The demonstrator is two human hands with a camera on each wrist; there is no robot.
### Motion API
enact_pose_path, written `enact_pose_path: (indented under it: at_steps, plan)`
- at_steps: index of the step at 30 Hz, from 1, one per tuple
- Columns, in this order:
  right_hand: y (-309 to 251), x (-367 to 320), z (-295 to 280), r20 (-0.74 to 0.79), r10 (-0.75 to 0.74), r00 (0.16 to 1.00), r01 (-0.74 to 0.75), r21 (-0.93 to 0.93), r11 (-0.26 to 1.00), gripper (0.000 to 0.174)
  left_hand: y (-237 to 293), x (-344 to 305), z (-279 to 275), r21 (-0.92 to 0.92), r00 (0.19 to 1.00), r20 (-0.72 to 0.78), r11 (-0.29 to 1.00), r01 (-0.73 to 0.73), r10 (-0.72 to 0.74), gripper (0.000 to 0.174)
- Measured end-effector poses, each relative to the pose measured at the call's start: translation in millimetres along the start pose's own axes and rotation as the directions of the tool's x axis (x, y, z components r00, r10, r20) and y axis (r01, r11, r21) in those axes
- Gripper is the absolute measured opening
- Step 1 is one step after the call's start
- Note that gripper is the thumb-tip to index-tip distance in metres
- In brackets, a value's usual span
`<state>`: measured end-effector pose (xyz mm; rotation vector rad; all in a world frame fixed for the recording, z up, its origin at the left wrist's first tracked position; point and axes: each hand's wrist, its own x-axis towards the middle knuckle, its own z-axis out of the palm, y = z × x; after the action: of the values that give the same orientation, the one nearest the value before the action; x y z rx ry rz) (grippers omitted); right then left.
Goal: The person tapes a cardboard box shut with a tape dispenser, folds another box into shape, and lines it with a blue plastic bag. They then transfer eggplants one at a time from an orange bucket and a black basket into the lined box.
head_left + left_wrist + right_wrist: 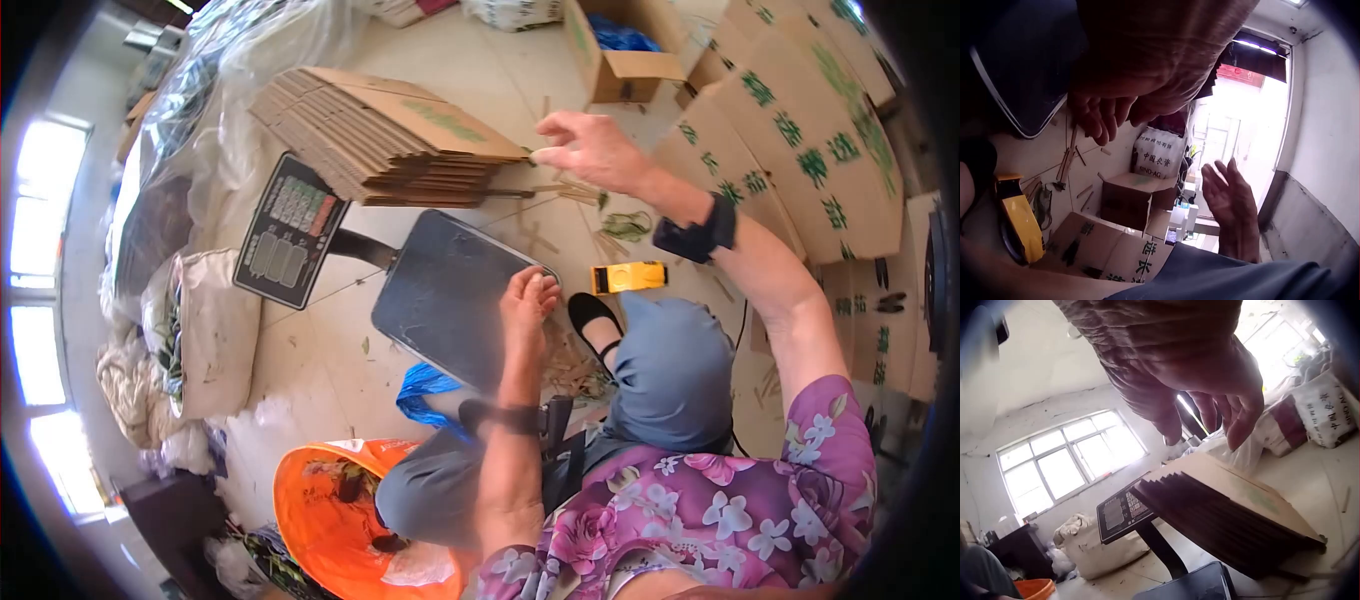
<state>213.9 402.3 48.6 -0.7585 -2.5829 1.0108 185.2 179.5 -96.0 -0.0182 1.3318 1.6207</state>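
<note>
Right arm stretched forward, elbow nearly straight. Right hand (592, 150) palm down, fingers relaxed, slightly spread, holding nothing. Left arm reaches down between the knees. Left hand (528, 300) hangs low, fingers loosely curled, empty.

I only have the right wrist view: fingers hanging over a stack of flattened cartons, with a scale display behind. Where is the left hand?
Observer: The left hand rests at the near corner of the scale platform and seems to hold nothing.
Operator: What lies to the right of my hand?
Observer: Big printed cartons with green characters stand just beyond the right hand.
Operator: Is anything on the floor near the feet?
Observer: A yellow tool lies on the floor, just past the black shoe.
</note>
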Motion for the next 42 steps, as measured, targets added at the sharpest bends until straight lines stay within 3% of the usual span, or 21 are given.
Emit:
enact_pose_path:
  at_steps: [2, 4, 5, 7, 8, 12, 14, 17, 19, 20, 21, 24, 26, 28, 30, 33, 35, 39, 41, 42]
  plan:
    - [-18, 34, 33, 0.033, -0.068, 0.997, 0.07, -0.061, 0.996, 0.045, 7, -11, -4, 0.01, 0.999, -0.037, 1.0, -0.007, 0.007, 0.03]
    - [-25, 65, 71, -0.151, -0.38, 0.913, 0.346, -0.21, 0.914, 0.043, 15, -20, -16, -0.016, 0.997, -0.075, 0.999, -0.03, 0.029, 0.037]
    - [-27, 78, 82, -0.145, -0.382, 0.913, 0.35, -0.205, 0.914, 0.043, 17, -21, -23, -0.019, 0.996, -0.083, 0.999, -0.03, 0.028, 0.037]
    - [-36, 93, 85, 0.022, -0.393, 0.919, 0.388, -0.227, 0.894, 0.038, 21, -28, -25, -0.012, 0.992, -0.123, 1.0, -0.021, 0.019, 0.036]
    - [-35, 100, 90, 0.059, -0.315, 0.947, 0.32, -0.215, 0.923, 0.032, 20, -28, -28, -0.018, 0.991, -0.132, 1.0, -0.013, 0.01, 0.036]
    - [-37, 105, 92, 0.095, -0.361, 0.928, 0.374, -0.236, 0.897, 0.024, 18, -30, -35, -0.006, 0.987, -0.163, 1.0, 0.012, -0.013, 0.035]
    - [-42, 101, 80, 0.027, -0.388, 0.921, 0.369, -0.376, 0.85, 0.018, 16, -37, -27, -0.002, 0.991, -0.134, 1.0, 0.013, -0.013, 0.034]
    - [-38, 81, 61, 0.003, -0.381, 0.925, 0.354, -0.375, 0.857, 0.014, 15, -41, -27, 0.006, 0.988, -0.15, 0.999, 0.043, -0.041, 0.032]
    - [-49, 46, 31, 0.003, -0.201, 0.98, 0.186, -0.396, 0.899, 0.015, 19, -43, -25, 0.02, 0.99, -0.138, 1.0, 0.014, -0.011, 0.03]
    - [-38, 41, 26, -0.001, -0.242, 0.97, 0.217, -0.435, 0.874, 0.028, 17, -41, -26, 0.032, 0.99, -0.139, 0.999, 0.008, -0.004, 0.032]
    - [-35, 23, 10, -0.006, -0.226, 0.974, 0.199, -0.448, 0.871, 0.028, 16, -41, -28, 0.045, 0.99, -0.14, 0.999, 0.003, 0.004, 0.033]
    - [-17, -35, -64, 0.094, 0.163, 0.982, -0.081, -0.574, 0.815, 0.05, 1, -41, -17, -0.007, 0.992, -0.117, 0.999, -0.038, 0.037, 0.033]
    - [19, -46, -75, 0.088, 0.019, 0.996, 0.04, -0.617, 0.786, 0.044, -14, -46, -9, 0.018, 0.998, -0.043, 0.999, -0.045, 0.045, 0.033]
    - [44, -24, -75, 0.067, -0.025, 0.997, 0.058, -0.553, 0.831, 0.041, -19, -44, 3, 0.081, 0.999, -0.007, 0.996, -0.045, 0.046, 0.034]
    - [45, -5, -73, 0.068, 0.139, 0.988, -0.076, -0.567, 0.821, 0.041, -19, -49, 10, 0.126, 0.996, 0.026, 0.988, -0.093, 0.091, 0.033]
    - [58, -2, -72, -0.006, 0.147, 0.989, -0.125, -0.549, 0.826, 0.046, 3, -55, 15, 0.171, 0.989, 0.023, 0.974, -0.15, 0.149, 0.032]
    - [88, -17, -83, -0.042, -0.135, 0.99, 0.092, -0.536, 0.839, 0.045, 17, -57, 2, 0.234, 0.965, 0.013, 0.937, -0.259, 0.264, 0.03]
    - [34, -83, -157, -0.008, 0.031, 0.999, -0.031, -0.067, 0.997, 0.048, 50, -76, 1, 0.226, 0.949, -0.058, 0.93, -0.289, 0.309, 0.028]
    - [-6, -118, -181, -0.195, -0.106, 0.975, 0.081, -0.135, 0.988, 0.032, 59, -83, 7, 0.226, 0.945, -0.054, 0.925, -0.304, 0.324, 0.029]
    - [-35, -133, -191, -0.205, 0.012, 0.979, -0.041, -0.134, 0.99, 0.028, 63, -85, 10, 0.241, 0.94, -0.034, 0.915, -0.323, 0.34, 0.029]
